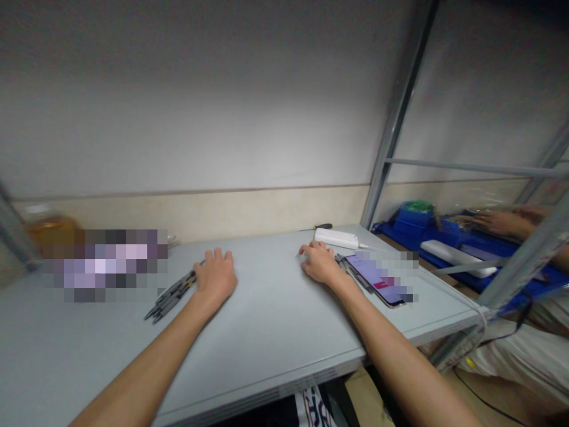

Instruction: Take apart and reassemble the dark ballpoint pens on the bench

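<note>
My left hand [216, 277] lies on the grey table [275, 332], fingers curled over the end of a bundle of dark pens or thin tools [169, 295] that runs down to the left. My right hand [319, 262] rests palm down on the table with its fingers loosely curled, holding nothing that I can see. A phone with a lit screen [377, 279] lies just right of that hand. Just beyond my right hand lies a white oblong device [336, 238] with a thin tip.
A blurred patch [104, 264] covers things at the back left, beside an orange-brown object [51, 228]. A metal rack post [395, 118] stands at the table's far right corner. Beyond it another person's hand [500, 222] works over a blue tray [448, 243].
</note>
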`<action>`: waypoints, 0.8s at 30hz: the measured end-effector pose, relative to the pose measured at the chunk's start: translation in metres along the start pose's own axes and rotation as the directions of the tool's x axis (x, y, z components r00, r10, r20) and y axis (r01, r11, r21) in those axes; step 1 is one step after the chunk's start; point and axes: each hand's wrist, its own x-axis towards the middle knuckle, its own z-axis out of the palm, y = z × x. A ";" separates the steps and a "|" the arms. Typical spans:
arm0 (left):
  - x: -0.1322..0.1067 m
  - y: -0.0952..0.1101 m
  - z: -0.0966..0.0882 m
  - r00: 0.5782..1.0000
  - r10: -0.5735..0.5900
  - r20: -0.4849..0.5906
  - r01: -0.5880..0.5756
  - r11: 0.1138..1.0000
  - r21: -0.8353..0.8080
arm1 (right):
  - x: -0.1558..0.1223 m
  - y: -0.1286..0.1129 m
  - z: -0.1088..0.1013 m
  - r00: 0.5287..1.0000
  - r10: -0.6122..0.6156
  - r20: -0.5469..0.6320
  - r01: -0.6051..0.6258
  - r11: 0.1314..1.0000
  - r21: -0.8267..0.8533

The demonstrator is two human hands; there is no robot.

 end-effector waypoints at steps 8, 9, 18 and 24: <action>0.010 -0.013 0.004 0.988 -0.137 0.078 0.138 0.990 -0.012 | 0.000 -0.001 0.000 0.999 -0.029 0.029 0.028 0.999 0.033; 0.012 -0.015 0.006 0.982 -0.155 0.110 0.158 0.987 -0.024 | 0.000 -0.001 0.000 0.999 -0.030 0.032 0.029 0.999 0.032; 0.015 -0.024 0.007 0.923 -0.266 0.278 0.303 0.947 -0.102 | 0.000 -0.002 -0.001 0.997 -0.043 0.057 0.042 0.999 0.021; 0.012 -0.025 0.006 0.956 -0.195 0.217 0.215 0.974 -0.070 | 0.000 -0.001 0.000 0.998 -0.054 0.041 0.053 0.998 0.039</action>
